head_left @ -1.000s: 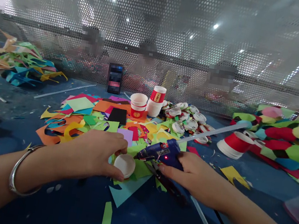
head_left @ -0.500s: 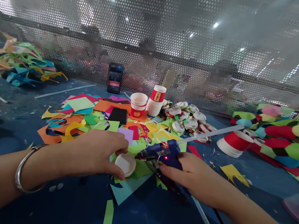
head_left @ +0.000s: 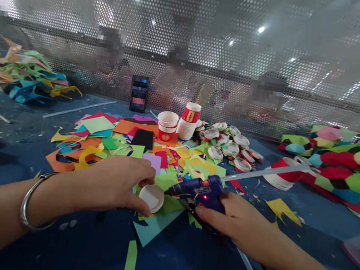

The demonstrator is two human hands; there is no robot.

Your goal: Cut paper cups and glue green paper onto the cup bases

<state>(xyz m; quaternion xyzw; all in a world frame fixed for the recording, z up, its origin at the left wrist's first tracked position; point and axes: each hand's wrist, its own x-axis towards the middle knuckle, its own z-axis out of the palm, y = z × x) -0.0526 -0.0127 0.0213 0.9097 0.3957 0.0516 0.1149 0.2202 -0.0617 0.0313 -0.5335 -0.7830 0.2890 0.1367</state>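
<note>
Between the thumb and fingers of my left hand [head_left: 119,185] is a shallow, round paper-cup bottom [head_left: 151,197], white inside with a little red at its edge. My right hand [head_left: 235,216] grips a dark blue glue gun [head_left: 203,192] by its handle, its small light glowing red. A long clear glue stick [head_left: 256,172] juts from the rear of the gun. The nozzle points left, close to the cup bottom's right rim; whether they touch I cannot tell. Green and teal paper pieces [head_left: 155,230] lie underneath.
Coloured paper scraps [head_left: 89,159] cover the table's middle. Behind stand stacked paper cups [head_left: 186,129] and a phone [head_left: 139,93]. Several cut cup bottoms [head_left: 223,144] lie heaped right of the cups. A red-and-white cup [head_left: 282,174] and colourful paper crafts [head_left: 351,163] are at right. A perforated screen [head_left: 218,31] rises behind.
The glue gun in my right hand has shifted slightly right, its glue stick swinging toward the lying cup. My left hand and the cup bottom have hardly moved.
</note>
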